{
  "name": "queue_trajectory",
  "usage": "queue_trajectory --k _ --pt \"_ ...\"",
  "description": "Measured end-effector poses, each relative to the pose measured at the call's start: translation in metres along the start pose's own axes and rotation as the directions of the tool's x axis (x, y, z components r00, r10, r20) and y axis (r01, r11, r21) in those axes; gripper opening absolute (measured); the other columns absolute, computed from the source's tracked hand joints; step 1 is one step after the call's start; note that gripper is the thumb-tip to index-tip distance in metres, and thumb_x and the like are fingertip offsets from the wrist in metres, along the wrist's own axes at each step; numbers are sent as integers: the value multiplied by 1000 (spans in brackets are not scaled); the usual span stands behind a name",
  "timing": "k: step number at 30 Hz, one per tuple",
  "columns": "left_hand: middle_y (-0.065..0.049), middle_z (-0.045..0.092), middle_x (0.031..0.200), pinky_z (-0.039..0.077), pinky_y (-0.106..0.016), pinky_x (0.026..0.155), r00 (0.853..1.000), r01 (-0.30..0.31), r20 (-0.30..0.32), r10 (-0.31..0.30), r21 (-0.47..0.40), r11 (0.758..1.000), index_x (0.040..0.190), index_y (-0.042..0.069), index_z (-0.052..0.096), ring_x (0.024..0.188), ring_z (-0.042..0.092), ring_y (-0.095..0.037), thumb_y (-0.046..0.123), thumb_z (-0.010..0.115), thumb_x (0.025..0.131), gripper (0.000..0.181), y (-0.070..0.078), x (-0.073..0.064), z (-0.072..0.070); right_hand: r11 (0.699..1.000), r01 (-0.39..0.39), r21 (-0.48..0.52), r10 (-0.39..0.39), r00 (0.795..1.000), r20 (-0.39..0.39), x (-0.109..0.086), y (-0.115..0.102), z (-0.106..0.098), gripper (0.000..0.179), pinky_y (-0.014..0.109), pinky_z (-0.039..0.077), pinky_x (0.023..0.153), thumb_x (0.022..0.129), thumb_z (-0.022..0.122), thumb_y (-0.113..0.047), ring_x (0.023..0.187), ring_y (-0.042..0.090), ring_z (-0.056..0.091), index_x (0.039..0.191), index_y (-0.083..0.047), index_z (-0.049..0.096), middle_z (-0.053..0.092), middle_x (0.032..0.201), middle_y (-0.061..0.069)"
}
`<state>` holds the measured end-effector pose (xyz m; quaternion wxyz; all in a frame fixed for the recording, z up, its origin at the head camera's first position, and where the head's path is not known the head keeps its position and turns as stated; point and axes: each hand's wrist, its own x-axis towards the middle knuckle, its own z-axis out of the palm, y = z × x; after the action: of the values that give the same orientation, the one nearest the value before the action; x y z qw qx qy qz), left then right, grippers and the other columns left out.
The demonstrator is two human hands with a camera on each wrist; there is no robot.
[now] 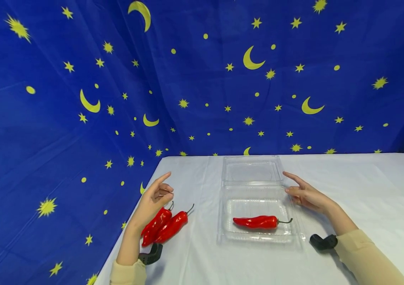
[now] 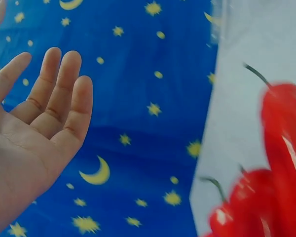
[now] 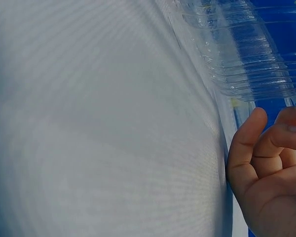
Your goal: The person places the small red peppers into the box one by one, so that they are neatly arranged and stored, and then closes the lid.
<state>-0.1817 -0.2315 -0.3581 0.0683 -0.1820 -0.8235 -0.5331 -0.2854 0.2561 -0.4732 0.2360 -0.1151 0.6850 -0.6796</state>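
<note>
A clear plastic clamshell container (image 1: 253, 192) lies unfolded on the table, its lid (image 1: 253, 171) laid back at the far side. In the near half sits one red chili pepper (image 1: 258, 222), green stem to the right. My left hand (image 1: 154, 202) is above more red peppers (image 1: 172, 228) on the left and holds nothing; the left wrist view shows its fingers loosely bent, palm visible, apart from the peppers (image 2: 288, 133). Beside the container's right edge is my right hand (image 1: 306, 196), index finger extended by the lid and other fingers bent, with nothing in it.
A white cloth (image 1: 372, 190) covers the table. Behind and to the left hangs a blue curtain (image 1: 202, 79) with yellow moons and stars. Black wrist devices (image 1: 323, 242) sit at both sleeve cuffs.
</note>
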Motion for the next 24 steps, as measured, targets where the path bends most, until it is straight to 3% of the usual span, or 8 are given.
queue_trajectory --k 6,11,17,24 --pt "-20 55 111 47 -28 85 994 102 -39 -102 7 995 144 23 39 99 56 -25 15 63 92 58 -34 -16 -2 1000 16 2 -16 1000 11 -1 1 0 78 25 39 60 96 54 -13 66 13 42 152 -17 0 42 81 5" --pt "-22 56 110 48 -27 84 992 116 -47 -115 11 993 145 18 39 96 57 -25 14 62 92 57 -53 -24 -2 1000 31 -3 -31 999 13 -2 2 -1 77 25 37 58 96 54 -13 64 14 41 152 -17 1 42 78 4" --pt "-13 59 104 46 -28 87 991 121 -56 -118 57 991 143 17 41 92 59 -22 14 64 91 58 -68 -31 0 1000 22 0 -22 1000 11 -1 2 0 78 25 38 59 96 55 -14 66 14 42 152 -17 1 41 80 5" --pt "-9 60 104 48 -25 83 983 178 -67 -173 76 981 142 13 43 93 59 -21 16 70 87 61 -74 -41 5 1000 13 7 -13 1000 4 -1 1 0 79 25 39 60 95 56 -14 68 14 43 152 -17 2 41 84 6"
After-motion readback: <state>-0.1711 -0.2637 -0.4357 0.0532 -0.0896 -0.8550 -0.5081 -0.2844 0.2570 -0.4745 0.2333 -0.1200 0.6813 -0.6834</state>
